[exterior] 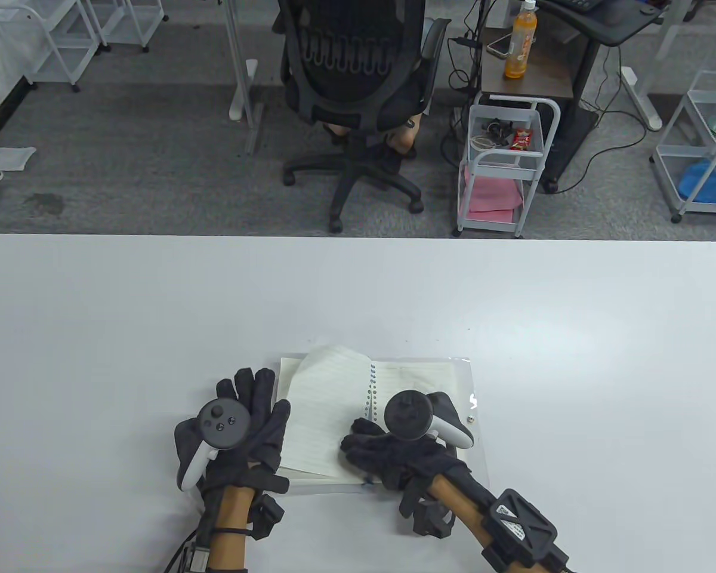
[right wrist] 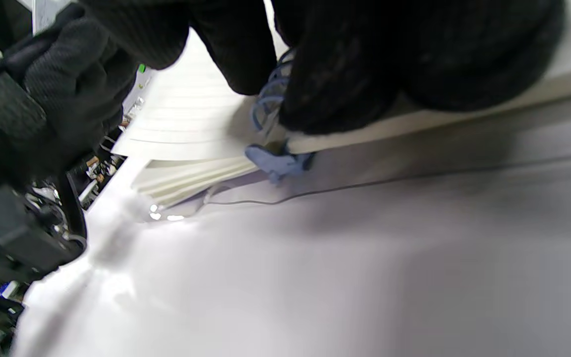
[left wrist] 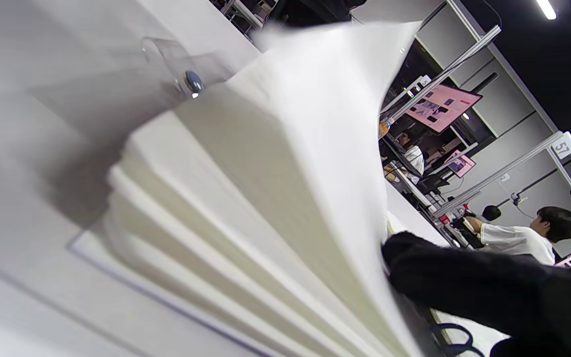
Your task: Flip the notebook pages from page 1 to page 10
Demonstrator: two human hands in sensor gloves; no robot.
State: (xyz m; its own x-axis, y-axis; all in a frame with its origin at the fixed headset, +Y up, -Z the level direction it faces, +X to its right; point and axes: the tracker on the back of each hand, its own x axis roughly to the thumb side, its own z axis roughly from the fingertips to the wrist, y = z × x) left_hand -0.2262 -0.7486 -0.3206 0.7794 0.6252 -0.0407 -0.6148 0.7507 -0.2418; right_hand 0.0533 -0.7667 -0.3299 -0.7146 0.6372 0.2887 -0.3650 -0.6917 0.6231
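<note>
Wide open white table [exterior: 155, 310] on the far side and out to both flanks, room for either hand to sweep; down at the near edge it's crowded: the spiral notebook [exterior: 417, 376] lies in the middle, its lifted page [exterior: 325, 406] arching up over the left half; the left hand [exterior: 238, 430] lies just beside the notebook's left edge, closing that side; the right hand [exterior: 394, 453] rests on the pages at the spiral binding [exterior: 370, 397], blocking the near right; the notebook's far edge stays reachable.

Left grip [exterior: 238, 427] flat, right grip [exterior: 388, 450] curled
</note>
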